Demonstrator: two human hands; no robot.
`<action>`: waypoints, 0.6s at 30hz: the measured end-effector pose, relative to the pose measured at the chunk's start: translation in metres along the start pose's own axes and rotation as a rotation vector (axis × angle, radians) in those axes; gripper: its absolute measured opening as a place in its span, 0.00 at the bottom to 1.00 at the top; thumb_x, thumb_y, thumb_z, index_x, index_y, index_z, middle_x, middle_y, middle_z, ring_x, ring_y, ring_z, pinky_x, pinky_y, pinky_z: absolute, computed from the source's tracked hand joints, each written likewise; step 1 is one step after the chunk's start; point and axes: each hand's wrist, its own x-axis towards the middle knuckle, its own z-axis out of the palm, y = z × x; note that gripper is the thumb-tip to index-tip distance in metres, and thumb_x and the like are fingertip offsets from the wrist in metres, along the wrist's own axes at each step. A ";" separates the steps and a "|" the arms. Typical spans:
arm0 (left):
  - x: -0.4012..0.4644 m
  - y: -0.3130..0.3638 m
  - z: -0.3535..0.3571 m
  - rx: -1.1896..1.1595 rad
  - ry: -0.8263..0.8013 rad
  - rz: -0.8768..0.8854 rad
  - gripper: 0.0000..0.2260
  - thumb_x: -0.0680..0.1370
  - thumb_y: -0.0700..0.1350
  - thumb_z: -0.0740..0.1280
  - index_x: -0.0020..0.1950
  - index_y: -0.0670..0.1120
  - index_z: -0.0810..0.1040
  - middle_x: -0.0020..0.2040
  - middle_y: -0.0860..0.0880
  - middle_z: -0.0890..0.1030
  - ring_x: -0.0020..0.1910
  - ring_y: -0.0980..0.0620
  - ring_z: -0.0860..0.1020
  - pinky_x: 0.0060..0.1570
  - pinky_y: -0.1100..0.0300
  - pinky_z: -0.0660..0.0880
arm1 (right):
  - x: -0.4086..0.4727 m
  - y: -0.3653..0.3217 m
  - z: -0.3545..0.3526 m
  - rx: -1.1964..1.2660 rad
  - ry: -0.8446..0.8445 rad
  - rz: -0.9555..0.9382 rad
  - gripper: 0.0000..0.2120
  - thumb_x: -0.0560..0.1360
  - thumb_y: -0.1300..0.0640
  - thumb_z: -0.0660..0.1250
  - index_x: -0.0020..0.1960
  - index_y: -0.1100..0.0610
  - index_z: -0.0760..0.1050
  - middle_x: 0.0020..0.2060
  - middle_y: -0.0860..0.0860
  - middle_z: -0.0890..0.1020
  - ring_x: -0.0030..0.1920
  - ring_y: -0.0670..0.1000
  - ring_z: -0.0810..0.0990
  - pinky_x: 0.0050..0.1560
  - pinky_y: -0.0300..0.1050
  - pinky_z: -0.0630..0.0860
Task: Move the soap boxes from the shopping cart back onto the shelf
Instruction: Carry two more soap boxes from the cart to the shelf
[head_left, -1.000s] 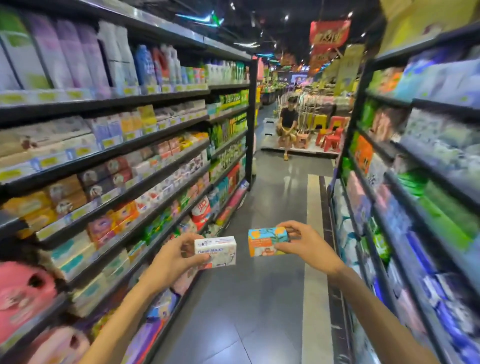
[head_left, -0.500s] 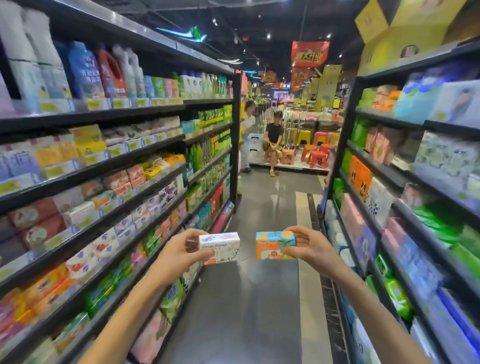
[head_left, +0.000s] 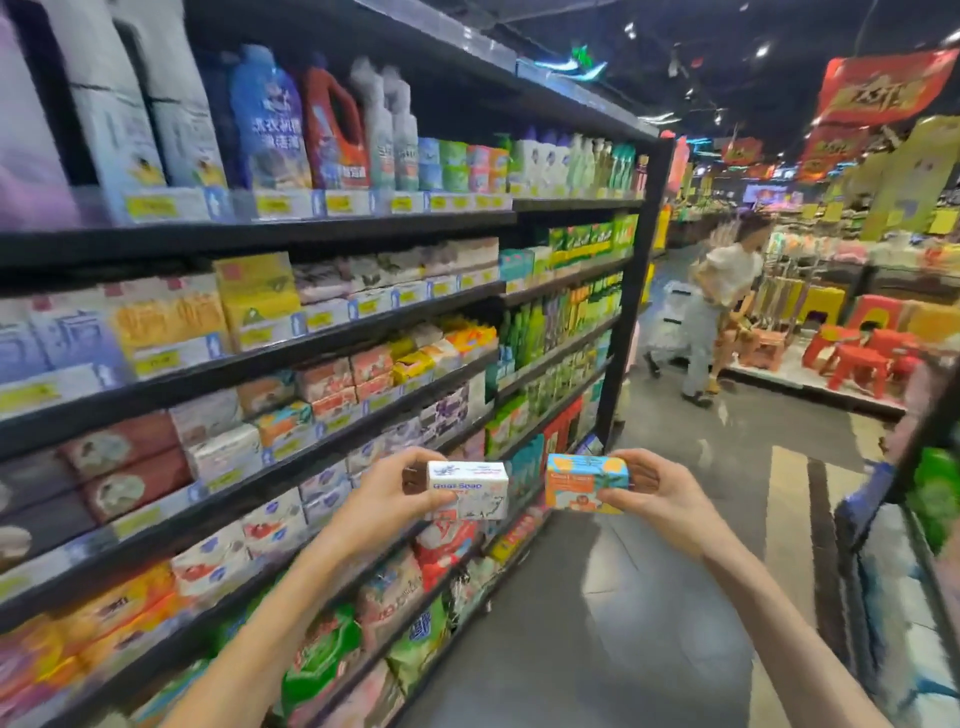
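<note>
My left hand (head_left: 384, 499) grips a white soap box (head_left: 467, 490) with blue "Goat Soap" lettering, thumb on its front and fingers behind. My right hand (head_left: 657, 499) grips an orange and blue soap box (head_left: 586, 483) by its right end. Both boxes are held side by side, a small gap apart, at chest height in the aisle. The black soap shelf (head_left: 311, 462) runs along my left, packed with rows of boxed soaps. No shopping cart shows in this view.
Detergent bottles (head_left: 291, 124) line the top shelf on the left. A second shelving unit (head_left: 914, 519) stands at the right edge. A person in a white top (head_left: 722, 312) bends beside red plastic stools (head_left: 857, 358) at the aisle's end. Grey floor (head_left: 649, 623) stretches ahead.
My view has swung left toward the soap shelf and moved closer to it. Both hands keep holding their boxes in front of me. The person at the aisle's end has moved.
</note>
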 end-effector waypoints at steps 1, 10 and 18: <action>0.009 -0.002 -0.002 0.012 0.037 -0.022 0.16 0.73 0.47 0.77 0.58 0.55 0.78 0.54 0.54 0.84 0.51 0.58 0.83 0.52 0.54 0.81 | 0.024 0.006 0.001 -0.001 -0.042 -0.017 0.19 0.69 0.67 0.77 0.58 0.59 0.78 0.49 0.54 0.86 0.52 0.54 0.85 0.50 0.44 0.81; 0.041 -0.037 -0.050 0.143 0.409 -0.254 0.17 0.72 0.54 0.77 0.58 0.60 0.77 0.54 0.59 0.83 0.52 0.60 0.82 0.56 0.51 0.79 | 0.205 0.008 0.063 -0.056 -0.429 -0.208 0.18 0.71 0.56 0.77 0.59 0.50 0.78 0.50 0.46 0.86 0.51 0.46 0.84 0.52 0.52 0.82; -0.005 -0.067 -0.114 0.226 0.699 -0.403 0.21 0.69 0.62 0.75 0.60 0.63 0.76 0.57 0.59 0.82 0.55 0.59 0.81 0.57 0.48 0.79 | 0.276 -0.022 0.197 0.001 -0.684 -0.357 0.17 0.71 0.55 0.77 0.57 0.47 0.77 0.49 0.45 0.86 0.50 0.44 0.84 0.51 0.47 0.82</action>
